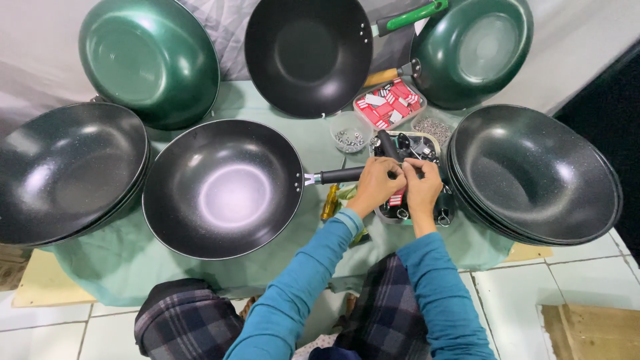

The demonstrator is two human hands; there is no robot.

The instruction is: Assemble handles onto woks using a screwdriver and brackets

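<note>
A: where's the wok?
B: centre of the cloth, handle pointing right. Left hand is closed round the handle's end, right hand pinches something small there, over the tray.
</note>
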